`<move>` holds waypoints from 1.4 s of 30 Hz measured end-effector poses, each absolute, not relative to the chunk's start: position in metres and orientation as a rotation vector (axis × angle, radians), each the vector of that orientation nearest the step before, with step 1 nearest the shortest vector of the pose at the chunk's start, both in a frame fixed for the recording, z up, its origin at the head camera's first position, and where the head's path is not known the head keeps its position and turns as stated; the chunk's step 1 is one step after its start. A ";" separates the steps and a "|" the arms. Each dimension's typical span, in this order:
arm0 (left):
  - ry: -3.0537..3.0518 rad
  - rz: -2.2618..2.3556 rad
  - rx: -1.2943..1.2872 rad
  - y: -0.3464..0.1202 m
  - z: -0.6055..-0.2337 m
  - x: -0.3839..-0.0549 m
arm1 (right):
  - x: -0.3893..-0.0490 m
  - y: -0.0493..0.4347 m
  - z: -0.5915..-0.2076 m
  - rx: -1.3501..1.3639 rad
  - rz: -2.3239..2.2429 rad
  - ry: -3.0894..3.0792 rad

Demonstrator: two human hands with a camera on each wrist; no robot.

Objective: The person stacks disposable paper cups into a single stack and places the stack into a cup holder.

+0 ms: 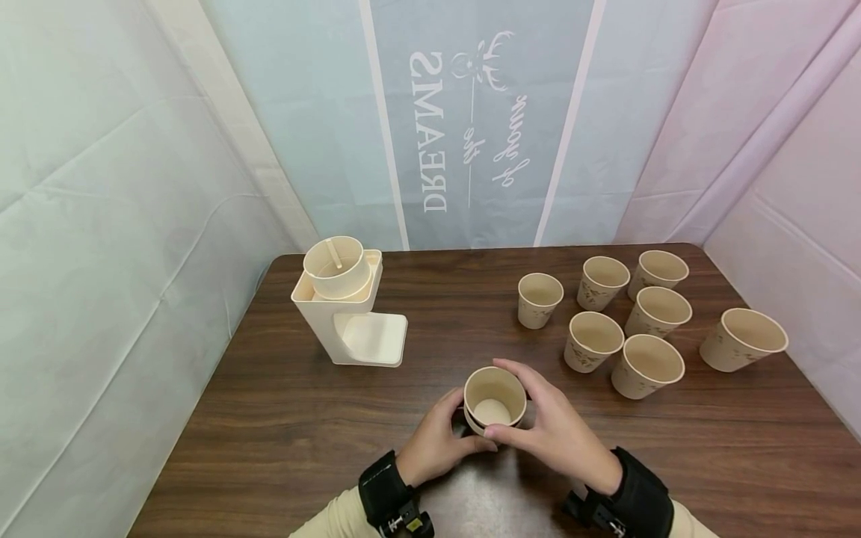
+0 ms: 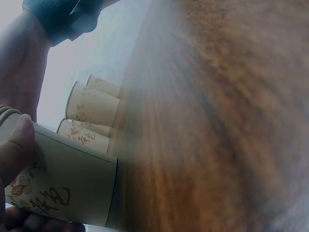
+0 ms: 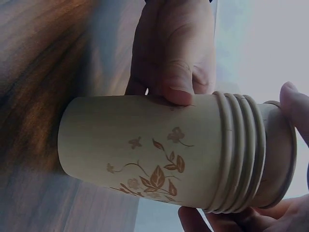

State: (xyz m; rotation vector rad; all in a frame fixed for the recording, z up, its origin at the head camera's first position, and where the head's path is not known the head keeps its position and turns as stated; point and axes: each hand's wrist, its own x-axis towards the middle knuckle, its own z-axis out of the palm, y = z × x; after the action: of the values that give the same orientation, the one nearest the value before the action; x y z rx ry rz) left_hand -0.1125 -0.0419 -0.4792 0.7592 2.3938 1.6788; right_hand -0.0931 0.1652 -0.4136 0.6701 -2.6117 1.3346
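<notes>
In front of the cream stand [image 1: 323, 323] and to its right, on the person's side, a nested stack of paper cups [image 3: 145, 145] is being held at the tabletop [image 1: 269, 448]; whether its base is being borne by the wood cannot be told. The lower cups are being clasped by the grip of the left hand [image 1: 440, 444], while the top cup [image 1: 494, 396], proud of the rims beneath, is being clamped near its rim by the grip of the right hand [image 1: 551, 426]. If the thin walls are being squeezed too hard, they may be buckled; if the top cup is being moved askew, it may be jammed, or a neighbouring cup may be dragged along by friction. Through a slack left clasp, the stack could be tipped. Its mouth is being pointed upward, its long axis being held close to vertical. Farther right of the stand, loose cups [image 1: 593, 342] are being carried mouth up by the tabletop.
</notes>
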 end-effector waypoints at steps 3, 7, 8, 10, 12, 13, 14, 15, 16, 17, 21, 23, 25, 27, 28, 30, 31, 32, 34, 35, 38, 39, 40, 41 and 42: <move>2.399 1.674 0.754 -0.042 -0.479 -0.112 | -0.094 0.165 -0.415 0.680 1.324 -2.610; 2.400 1.675 0.750 -0.042 -0.478 -0.112 | -0.094 0.166 -0.418 0.696 1.310 -2.605; 2.402 1.672 0.750 -0.042 -0.478 -0.112 | -0.094 0.166 -0.418 0.700 1.308 -2.604; 2.403 1.670 0.748 -0.042 -0.478 -0.112 | -0.094 0.166 -0.419 0.707 1.307 -2.605; 2.401 1.668 0.746 -0.042 -0.477 -0.112 | -0.094 0.166 -0.420 0.712 1.308 -2.606; 2.402 1.665 0.744 -0.042 -0.477 -0.112 | -0.095 0.167 -0.421 0.713 1.307 -2.607; 2.402 1.662 0.742 -0.042 -0.477 -0.112 | -0.095 0.167 -0.421 0.716 1.305 -2.609; 2.403 1.659 0.740 -0.042 -0.477 -0.112 | -0.095 0.167 -0.421 0.718 1.302 -2.610; 2.405 1.655 0.737 -0.042 -0.477 -0.112 | -0.095 0.167 -0.422 0.721 1.298 -2.611; 2.405 1.652 0.734 -0.042 -0.477 -0.112 | -0.095 0.167 -0.422 0.726 1.294 -2.611; 2.405 1.648 0.730 -0.042 -0.477 -0.112 | -0.095 0.169 -0.424 0.752 1.277 -2.605; 2.398 1.654 0.729 -0.042 -0.477 -0.112 | -0.095 0.169 -0.424 0.763 1.279 -2.603; 2.392 1.659 0.732 -0.042 -0.477 -0.112 | -0.095 0.170 -0.424 0.769 1.285 -2.603; 2.386 1.664 0.733 -0.042 -0.477 -0.112 | -0.095 0.170 -0.424 0.768 1.295 -2.609; 2.386 1.665 0.734 -0.042 -0.477 -0.112 | -0.095 0.171 -0.424 0.767 1.300 -2.610; 2.385 1.667 0.735 -0.042 -0.478 -0.112 | -0.095 0.171 -0.424 0.765 1.302 -2.615; 2.384 1.667 0.734 -0.042 -0.478 -0.112 | -0.095 0.171 -0.424 0.764 1.302 -2.617; 2.385 1.666 0.734 -0.042 -0.478 -0.112 | -0.095 0.171 -0.424 0.764 1.300 -2.621; 2.387 1.664 0.735 -0.042 -0.478 -0.112 | -0.095 0.171 -0.424 0.762 1.297 -2.623; 2.389 1.663 0.737 -0.042 -0.478 -0.112 | -0.095 0.171 -0.424 0.763 1.297 -2.626; 2.384 1.665 0.736 -0.042 -0.478 -0.113 | -0.095 0.171 -0.424 0.767 1.301 -2.625; 2.381 1.667 0.736 -0.042 -0.478 -0.113 | -0.095 0.171 -0.424 0.769 1.304 -2.623; 2.379 1.668 0.735 -0.042 -0.478 -0.113 | -0.095 0.171 -0.425 0.772 1.305 -2.622; 2.376 1.669 0.735 -0.041 -0.478 -0.113 | -0.095 0.171 -0.425 0.776 1.304 -2.621; 2.376 1.668 0.732 -0.041 -0.478 -0.113 | -0.096 0.171 -0.425 0.778 1.306 -2.620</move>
State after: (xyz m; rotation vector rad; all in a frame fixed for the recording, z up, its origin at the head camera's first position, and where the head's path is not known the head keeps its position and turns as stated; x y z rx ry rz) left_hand -0.1130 -0.0414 -0.4776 0.7323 2.3765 1.6683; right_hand -0.0956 0.1712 -0.4250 0.7780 -2.6203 1.3056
